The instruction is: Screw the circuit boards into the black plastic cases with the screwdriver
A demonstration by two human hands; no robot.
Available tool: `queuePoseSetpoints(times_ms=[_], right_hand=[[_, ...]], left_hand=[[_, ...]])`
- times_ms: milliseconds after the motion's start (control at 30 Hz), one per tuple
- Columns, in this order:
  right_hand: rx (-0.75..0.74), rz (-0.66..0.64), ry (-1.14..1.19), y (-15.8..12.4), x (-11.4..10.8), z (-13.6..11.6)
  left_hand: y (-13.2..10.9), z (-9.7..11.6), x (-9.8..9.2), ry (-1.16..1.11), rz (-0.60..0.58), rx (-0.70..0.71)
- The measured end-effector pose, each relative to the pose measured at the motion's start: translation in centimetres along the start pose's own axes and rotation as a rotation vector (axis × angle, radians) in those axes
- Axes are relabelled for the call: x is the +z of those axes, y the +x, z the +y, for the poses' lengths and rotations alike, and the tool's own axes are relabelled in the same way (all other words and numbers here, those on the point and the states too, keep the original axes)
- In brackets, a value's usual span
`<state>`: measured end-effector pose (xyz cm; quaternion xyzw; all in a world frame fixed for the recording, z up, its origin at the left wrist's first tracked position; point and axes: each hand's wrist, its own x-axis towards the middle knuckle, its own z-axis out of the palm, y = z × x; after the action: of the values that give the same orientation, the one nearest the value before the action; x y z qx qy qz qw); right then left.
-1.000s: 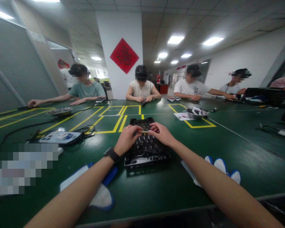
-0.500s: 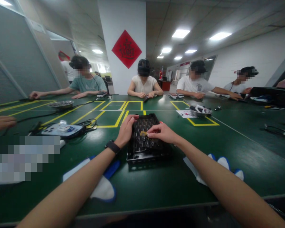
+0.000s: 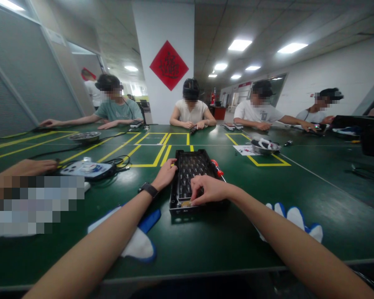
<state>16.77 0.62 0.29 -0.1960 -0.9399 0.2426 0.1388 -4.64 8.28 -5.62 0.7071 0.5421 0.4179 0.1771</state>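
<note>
A black case (image 3: pixel 190 155) lies on the green table, its inside lined with rows of small metal pieces that look like driver bits. My left hand (image 3: pixel 166 175) grips the left wall of the case, fingers curled over the rim. Over the near right part, my right hand (image 3: pixel 210 189) pinches a small yellowish flat piece (image 3: pixel 185 204), down at the strip along the case's near edge. Its exact kind is too small to tell. A red-handled screwdriver (image 3: pixel 217 168) lies against the case's right side, partly hidden behind my right hand.
White and blue gloves (image 3: pixel 140 246) (image 3: pixel 294 219) lie under both my forearms. A phone-like device (image 3: pixel 87 169) with cables is at left, near another person's hand (image 3: pixel 31 167). Metal bowls (image 3: pixel 84 137) (image 3: pixel 264 146) stand farther off. Several people sit across the table.
My right hand has brought the yellowish piece from the middle of the case to its near edge. A co-worker's hand at left has reached farther in. The screwdriver shows more now.
</note>
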Motion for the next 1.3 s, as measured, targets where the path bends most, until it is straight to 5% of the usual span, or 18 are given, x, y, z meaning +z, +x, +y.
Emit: queuePoseSetpoints(times_ms=[700, 967, 1100, 1200, 1300], right_hand=[[-0.025, -0.038, -0.013, 0.0, 0.3, 0.3], [0.015, -0.06, -0.05, 0.0, 0.5, 0.3], [0.013, -0.04, -0.044, 0.0, 0.5, 0.5], [0.022, -0.041, -0.031, -0.1, 0.5, 0.6], [0.038, -0.037, -0.016, -0.3, 0.5, 0.7]], left_hand=[[0.4, -1.0, 0.1, 0.156, -0.097, 0.033], [0.1, -0.6, 0.1, 0.167, -0.085, 0.027], [-0.1, 0.1, 0.0, 0.239, 0.018, 0.056], [0.7, 1.0, -0.3, 0.345, 0.075, 0.061], [3.2, 2.0, -0.7, 0.406, -0.016, 0.017]])
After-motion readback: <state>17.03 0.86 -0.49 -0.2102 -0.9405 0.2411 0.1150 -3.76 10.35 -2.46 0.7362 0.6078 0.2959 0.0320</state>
